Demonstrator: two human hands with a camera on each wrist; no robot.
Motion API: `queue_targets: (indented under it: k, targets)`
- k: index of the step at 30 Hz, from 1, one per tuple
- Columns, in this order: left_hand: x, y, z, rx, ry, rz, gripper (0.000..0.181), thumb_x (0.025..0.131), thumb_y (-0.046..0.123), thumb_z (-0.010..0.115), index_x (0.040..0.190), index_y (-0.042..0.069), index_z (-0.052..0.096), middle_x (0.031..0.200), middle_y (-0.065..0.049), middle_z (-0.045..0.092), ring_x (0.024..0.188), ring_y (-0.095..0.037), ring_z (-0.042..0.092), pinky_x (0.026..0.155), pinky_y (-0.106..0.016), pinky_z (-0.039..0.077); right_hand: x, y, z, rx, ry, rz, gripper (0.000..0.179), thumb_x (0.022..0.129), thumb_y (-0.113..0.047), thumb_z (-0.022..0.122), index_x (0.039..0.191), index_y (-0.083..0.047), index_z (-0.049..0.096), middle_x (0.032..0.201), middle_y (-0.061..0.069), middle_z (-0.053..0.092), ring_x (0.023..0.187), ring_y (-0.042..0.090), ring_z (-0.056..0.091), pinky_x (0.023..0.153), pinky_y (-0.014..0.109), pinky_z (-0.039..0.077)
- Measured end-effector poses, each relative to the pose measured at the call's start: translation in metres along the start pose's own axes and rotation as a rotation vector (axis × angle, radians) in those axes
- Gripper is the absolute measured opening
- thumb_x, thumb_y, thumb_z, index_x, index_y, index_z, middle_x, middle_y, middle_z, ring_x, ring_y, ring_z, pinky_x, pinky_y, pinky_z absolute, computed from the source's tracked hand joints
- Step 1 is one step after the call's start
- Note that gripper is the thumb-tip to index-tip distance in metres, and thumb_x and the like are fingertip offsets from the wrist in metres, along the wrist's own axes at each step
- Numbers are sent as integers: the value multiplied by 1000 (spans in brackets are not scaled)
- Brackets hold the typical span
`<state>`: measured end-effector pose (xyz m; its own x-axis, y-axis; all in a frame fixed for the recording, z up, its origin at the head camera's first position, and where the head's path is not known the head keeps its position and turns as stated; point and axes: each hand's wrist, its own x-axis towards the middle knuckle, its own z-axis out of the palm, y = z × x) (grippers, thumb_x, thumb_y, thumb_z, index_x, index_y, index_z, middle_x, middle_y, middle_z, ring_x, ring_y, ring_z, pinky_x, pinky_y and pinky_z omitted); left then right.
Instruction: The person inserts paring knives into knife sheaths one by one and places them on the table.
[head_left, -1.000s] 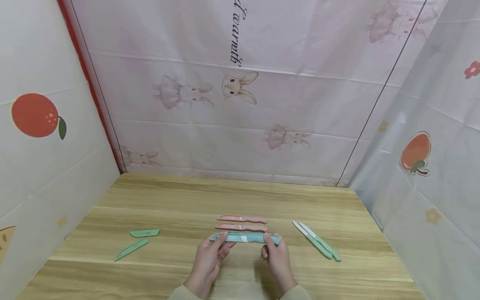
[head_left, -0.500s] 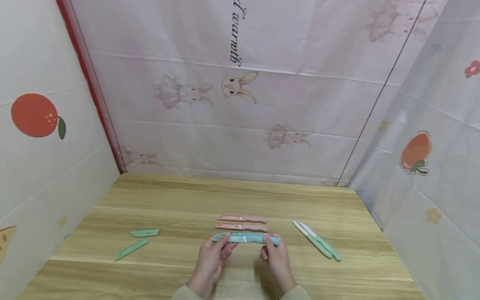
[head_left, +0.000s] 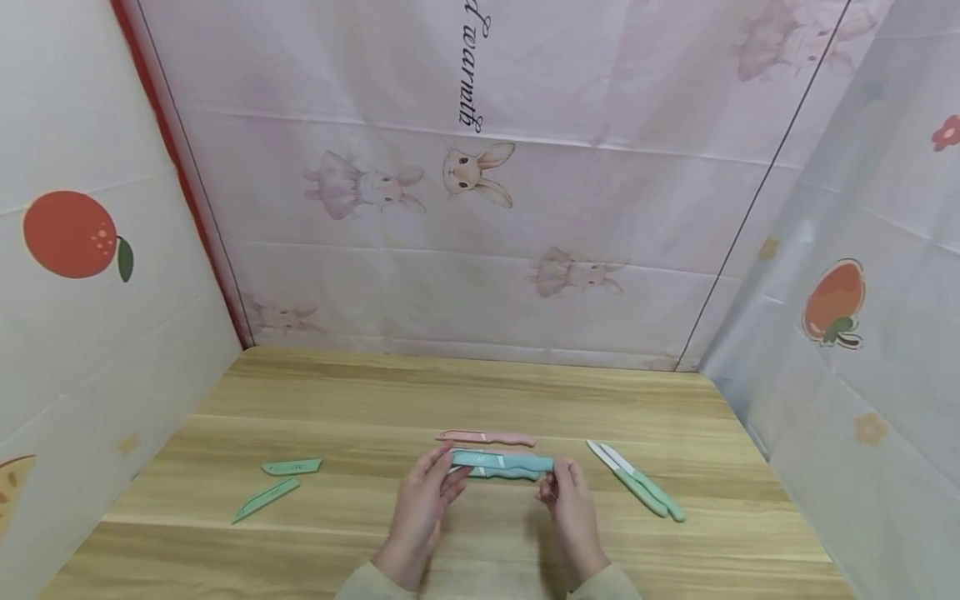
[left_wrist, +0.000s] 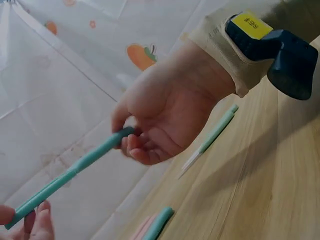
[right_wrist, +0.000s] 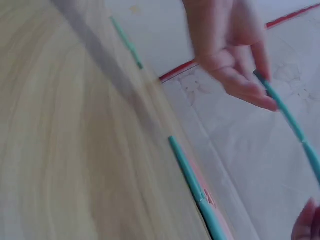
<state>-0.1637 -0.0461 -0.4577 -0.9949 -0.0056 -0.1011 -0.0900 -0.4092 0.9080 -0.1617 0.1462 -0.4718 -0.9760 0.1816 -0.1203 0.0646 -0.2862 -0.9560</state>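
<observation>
Both hands hold a blue sheathed knife (head_left: 517, 462) level above the table. My left hand (head_left: 420, 504) pinches its sheath end between thumb and fingers. At the handle end, my right hand (head_left: 576, 510) grips with thumb and curled fingers. The left wrist view shows the same knife (left_wrist: 85, 163) slanting in the air between the right hand (left_wrist: 165, 110) and left fingertips (left_wrist: 44, 220). On the table below it lies another blue sheathed knife (right_wrist: 187, 172). One pink sheathed knife (head_left: 502, 437) lies farther back; a second pink one is mostly hidden behind the held knife.
Two bare-bladed green knives (head_left: 637, 490) lie slanted at the right. Two green sheaths, one upper (head_left: 292, 467) and one lower (head_left: 266, 500), lie at the left. Printed curtains (head_left: 480, 317) enclose the wooden table (head_left: 360, 392) behind and at both sides.
Both hands have moved the held blue knife slightly away from the body and to the right. The second blue knife now shows beneath it, and one pink knife has become mostly covered.
</observation>
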Motion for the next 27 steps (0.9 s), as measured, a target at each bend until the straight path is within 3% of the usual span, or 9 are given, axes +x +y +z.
queue_targets:
  k: [3,6,10,13,17,19,22,24,27]
  targets:
    - [3,-4,-1,-11,166,76,31,90,13,62,109,-7,47,91,-11,68,78,-14,68,64,-21,56,4,4,-1,7,129,-45,21,96,-19,53,104,2,51,84,1,56,75,10,57,74,23,54]
    - [6,-8,-2,-46,276,134,24,85,11,69,93,-4,52,82,-12,70,72,-16,69,57,-21,56,7,9,-2,21,203,-112,28,89,-12,64,106,7,54,84,4,63,77,12,63,76,25,56]
    - [7,-9,-4,13,306,134,25,86,13,68,96,-8,59,87,-15,70,76,-18,69,61,-24,57,7,11,-4,26,262,-161,30,87,-12,67,104,10,55,87,6,66,77,11,65,77,28,55]
    - [8,-7,-11,161,250,91,33,89,17,64,110,-8,59,92,-15,69,81,-19,69,67,-29,58,4,11,-5,-13,249,-123,31,92,-16,60,110,9,55,89,8,66,76,11,66,73,26,56]
    - [8,-4,-28,460,78,62,36,93,16,56,118,-10,56,82,-13,69,75,-19,68,65,-30,57,2,10,-10,-90,120,6,42,99,-29,46,122,7,50,82,8,64,63,10,61,56,20,53]
    - [7,-3,-38,585,-1,48,35,94,14,53,117,-12,56,73,-11,68,66,-18,66,58,-28,56,2,11,-12,-139,37,77,51,100,-37,42,124,8,46,74,5,62,57,9,56,50,18,48]
    - [7,-3,-49,648,-96,11,37,94,10,50,118,-19,51,65,-9,64,59,-15,61,54,-25,54,3,15,-17,-228,-76,143,61,99,-44,37,126,11,41,65,2,57,53,8,51,47,17,43]
    - [8,-5,-54,656,-123,-13,38,94,9,49,119,-19,49,61,-6,60,55,-13,58,51,-25,52,2,18,-20,-284,-147,175,67,99,-48,33,126,13,38,63,1,56,53,7,50,46,17,42]
    - [9,-7,-58,672,-155,-27,28,94,8,48,105,-16,60,55,-1,51,52,-13,57,51,-24,51,1,25,-24,-339,-230,219,65,99,-52,28,117,9,43,64,1,56,54,8,51,47,19,42]
